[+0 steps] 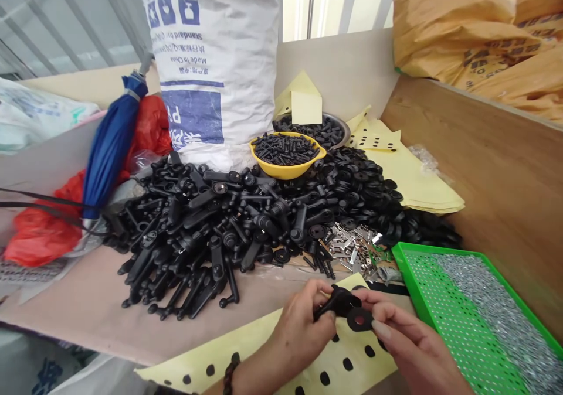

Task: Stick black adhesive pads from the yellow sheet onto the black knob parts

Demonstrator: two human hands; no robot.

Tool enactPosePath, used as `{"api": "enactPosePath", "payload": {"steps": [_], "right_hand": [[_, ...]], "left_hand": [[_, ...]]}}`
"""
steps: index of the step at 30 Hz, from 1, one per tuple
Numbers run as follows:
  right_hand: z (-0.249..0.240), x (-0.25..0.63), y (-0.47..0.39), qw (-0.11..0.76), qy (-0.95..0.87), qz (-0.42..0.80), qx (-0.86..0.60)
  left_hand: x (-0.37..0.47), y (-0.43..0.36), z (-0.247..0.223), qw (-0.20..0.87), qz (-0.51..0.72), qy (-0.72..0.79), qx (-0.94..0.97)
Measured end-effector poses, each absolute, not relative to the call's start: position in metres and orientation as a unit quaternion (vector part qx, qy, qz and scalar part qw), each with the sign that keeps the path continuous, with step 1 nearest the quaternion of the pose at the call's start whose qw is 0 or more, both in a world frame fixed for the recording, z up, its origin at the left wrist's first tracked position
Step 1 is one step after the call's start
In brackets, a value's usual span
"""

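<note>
Low over the yellow sheet (347, 363), the left hand (294, 330) pinches a black part (341, 301) and the right (411, 336) a black disc (359, 320) beside it, both probably light, stiff plastic, best gripped by the edges.

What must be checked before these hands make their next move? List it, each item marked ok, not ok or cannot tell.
1. Left hand has a grip on the black part: ok.
2. Right hand has a grip on the black disc with the reddish centre: ok.
3. Disc fastened to the black part: cannot tell; fingers and overlap hide any join.
4. Dotted yellow sheet lies beneath the hands: ok.
5. Small metal pieces kept in a container: not ok; they lie loose beside the black parts.
6. Yellow bowl upright, with its black pieces inside: ok.
</note>
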State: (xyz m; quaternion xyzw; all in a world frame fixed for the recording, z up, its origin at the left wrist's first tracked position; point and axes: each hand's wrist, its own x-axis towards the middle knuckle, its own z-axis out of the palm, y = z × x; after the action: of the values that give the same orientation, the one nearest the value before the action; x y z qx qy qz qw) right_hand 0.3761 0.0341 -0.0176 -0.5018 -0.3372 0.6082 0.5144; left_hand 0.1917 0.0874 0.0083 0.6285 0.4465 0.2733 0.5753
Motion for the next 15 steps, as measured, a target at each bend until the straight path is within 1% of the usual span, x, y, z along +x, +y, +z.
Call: {"api": "enactPosePath", "payload": {"steps": [2, 5, 12, 15], "right_hand": [[-0.014, 0.373, 0.035, 0.514, -0.332, 0.606, -0.508], [-0.012, 0.371, 0.035, 0.503, -0.333, 0.604, -0.522], [-0.01, 0.37, 0.035, 0.481, -0.339, 0.589, -0.554], [-0.009, 0.368, 0.037, 0.472, -0.346, 0.586, -0.56]], "left_hand": [[0.194, 0.088, 0.005, 0.668, 0.242, 0.442, 0.548], [0.195, 0.09, 0.003, 0.717, 0.212, 0.424, 0.511], [0.186, 0.088, -0.004, 0.676, 0.192, 0.433, 0.564], [0.183, 0.089, 0.002, 0.668, 0.17, 0.432, 0.581]]}}
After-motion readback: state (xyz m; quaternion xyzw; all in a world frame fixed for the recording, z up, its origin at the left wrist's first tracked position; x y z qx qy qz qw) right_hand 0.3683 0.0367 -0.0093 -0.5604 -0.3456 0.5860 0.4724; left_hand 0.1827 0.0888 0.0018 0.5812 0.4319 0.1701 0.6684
